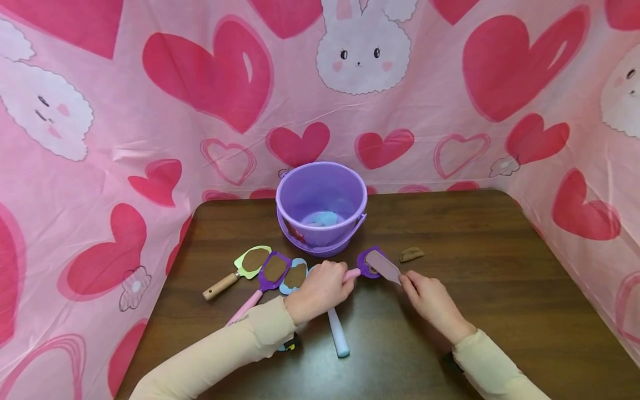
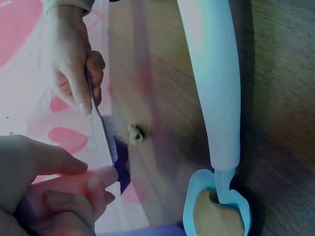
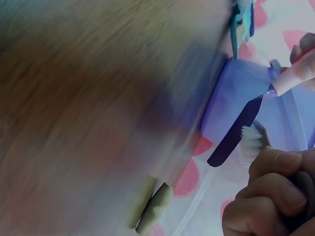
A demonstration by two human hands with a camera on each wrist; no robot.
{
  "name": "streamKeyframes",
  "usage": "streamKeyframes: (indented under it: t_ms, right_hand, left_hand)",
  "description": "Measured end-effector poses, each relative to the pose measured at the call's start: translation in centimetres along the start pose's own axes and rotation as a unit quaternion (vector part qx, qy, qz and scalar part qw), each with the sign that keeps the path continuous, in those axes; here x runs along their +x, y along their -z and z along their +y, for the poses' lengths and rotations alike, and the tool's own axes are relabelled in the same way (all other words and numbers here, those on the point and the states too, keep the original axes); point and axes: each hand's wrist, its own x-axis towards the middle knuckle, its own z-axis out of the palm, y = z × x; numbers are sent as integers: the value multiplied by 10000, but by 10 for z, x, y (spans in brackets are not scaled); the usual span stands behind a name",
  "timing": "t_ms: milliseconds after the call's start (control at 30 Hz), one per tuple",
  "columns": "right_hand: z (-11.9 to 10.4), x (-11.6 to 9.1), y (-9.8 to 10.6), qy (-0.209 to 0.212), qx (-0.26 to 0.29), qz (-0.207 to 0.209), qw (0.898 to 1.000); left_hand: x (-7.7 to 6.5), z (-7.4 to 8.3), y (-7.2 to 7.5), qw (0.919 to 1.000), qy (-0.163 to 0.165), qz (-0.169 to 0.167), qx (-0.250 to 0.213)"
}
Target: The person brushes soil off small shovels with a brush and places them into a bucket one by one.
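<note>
My left hand (image 1: pixel 320 291) grips the pink handle of a small shovel with a purple blade (image 1: pixel 364 269). My right hand (image 1: pixel 434 300) holds a flat-backed brush (image 1: pixel 386 268) over that blade. In the right wrist view, the white bristles (image 3: pixel 251 142) stand close against the purple blade (image 3: pixel 234 133). Brown material shows at the blade beside the brush. Below the left hand lies a shovel with a pale blue handle (image 2: pixel 212 88); its light blue blade carries a brown patch (image 2: pixel 216 216). To the right of the held blade rests a brown clump (image 1: pixel 411 255) on the table.
A purple bucket (image 1: pixel 320 240) stands at the back, with something light blue inside. Left of my hand lie a green shovel with a wooden handle (image 1: pixel 221 285) and a purple one with a pink handle (image 1: pixel 246 306), both bearing brown patches. A heart-patterned cloth (image 1: pixel 240 155) surrounds the table.
</note>
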Motion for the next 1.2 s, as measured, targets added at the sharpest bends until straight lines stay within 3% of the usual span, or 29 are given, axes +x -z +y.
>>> streamKeyframes:
  t_ms: [133, 300, 400, 667, 833, 1067, 1200]
  right_hand:
    - [-2, 0, -1, -86, 75, 92, 9999]
    - [-4, -1, -4, 129, 366, -82, 9992]
    - [-4, -2, -5, 184, 232, -67, 9995]
    - [-4, -2, -3, -346, -143, 182, 9991]
    - [-5, -2, -6, -369, -94, 407, 9984]
    - [-2, -1, -9, 9, 353, 5, 9994]
    - [0, -1, -8, 82, 186, 20, 9998]
  left_hand:
    - [-1, 0, -1, 10000, 1, 22, 35]
    - [-1, 1, -3, 10000, 5, -58, -57]
    - [0, 2, -4, 9999, -30, -51, -103]
    - [1, 1, -6, 9999, -56, 5, -90]
    - [1, 0, -7, 10000, -30, 57, -48]
    - [1, -2, -6, 9999, 38, -20, -122]
    - [3, -1, -5, 9998, -13, 24, -221]
